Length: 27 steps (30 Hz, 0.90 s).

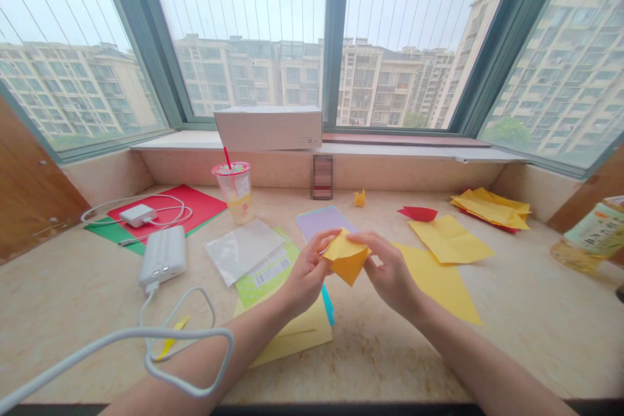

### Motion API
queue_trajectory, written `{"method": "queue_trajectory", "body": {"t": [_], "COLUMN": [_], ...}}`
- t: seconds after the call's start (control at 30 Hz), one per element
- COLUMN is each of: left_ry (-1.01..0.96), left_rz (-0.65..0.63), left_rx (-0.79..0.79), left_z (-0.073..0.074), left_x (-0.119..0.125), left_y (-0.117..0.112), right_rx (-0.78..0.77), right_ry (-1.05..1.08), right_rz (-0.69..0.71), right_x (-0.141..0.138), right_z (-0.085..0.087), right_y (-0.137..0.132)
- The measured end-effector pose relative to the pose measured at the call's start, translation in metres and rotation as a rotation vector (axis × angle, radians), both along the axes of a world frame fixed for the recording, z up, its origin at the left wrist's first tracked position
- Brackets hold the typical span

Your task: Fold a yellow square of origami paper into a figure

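Observation:
A folded piece of yellow-orange paper (346,260) is held in the air above the stone counter (536,325), between both hands. My left hand (305,276) pinches its left edge and my right hand (390,273) pinches its right edge. Under the hands lie flat yellow sheets (441,279), a pale purple sheet (319,220) and a stack of coloured sheets (292,331). A small folded yellow figure (359,197) stands farther back by the wall.
To the left are a white power bank (163,255) with a looping white cable (185,338), a charger (138,214) on red paper, a clear plastic sleeve (244,250) and a drink cup with a red straw (236,192). A white box (268,128) sits on the sill. More yellow sheets (492,208) lie at right.

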<state>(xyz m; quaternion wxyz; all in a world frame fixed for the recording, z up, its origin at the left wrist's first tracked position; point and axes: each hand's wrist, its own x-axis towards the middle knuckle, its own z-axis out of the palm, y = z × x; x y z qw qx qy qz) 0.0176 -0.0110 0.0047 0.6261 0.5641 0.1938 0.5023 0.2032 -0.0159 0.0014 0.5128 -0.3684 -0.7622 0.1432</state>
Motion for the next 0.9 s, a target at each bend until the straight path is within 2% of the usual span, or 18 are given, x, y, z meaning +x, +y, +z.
{"method": "queue_trajectory", "body": {"t": [0.23,0.37,0.47,0.6,0.73,0.8,0.9], "left_ry": [0.097,0.092,0.07,0.014,-0.032,-0.025,-0.006], "left_rz": [0.071,0.052,0.036,-0.086,-0.222,-0.188,-0.079], "left_rx": [0.054,0.049,0.067,0.111,0.117,0.063,-0.024], "left_z": [-0.004,-0.007,-0.006,0.002,0.002,-0.001,-0.006], "left_x": [-0.001,0.0,-0.001,-0.004,-0.007,-0.006,-0.002], "left_y": [0.003,0.004,0.002,-0.005,-0.01,-0.009,-0.005], "right_rx": [0.107,0.131,0.067,0.015,0.07,0.092,0.059], "right_ry": [-0.109,-0.014,0.117,0.209,0.142,0.116,0.214], "right_rz": [-0.066,-0.052,-0.031,-0.005,-0.033,-0.045,-0.057], "right_x": [0.0,-0.001,-0.002,-0.001,0.001,0.001,-0.001], "right_z": [0.0,0.001,0.002,0.005,0.005,0.002,-0.008], "right_y": [-0.003,-0.005,-0.005,-0.005,-0.005,-0.003,0.0]}}
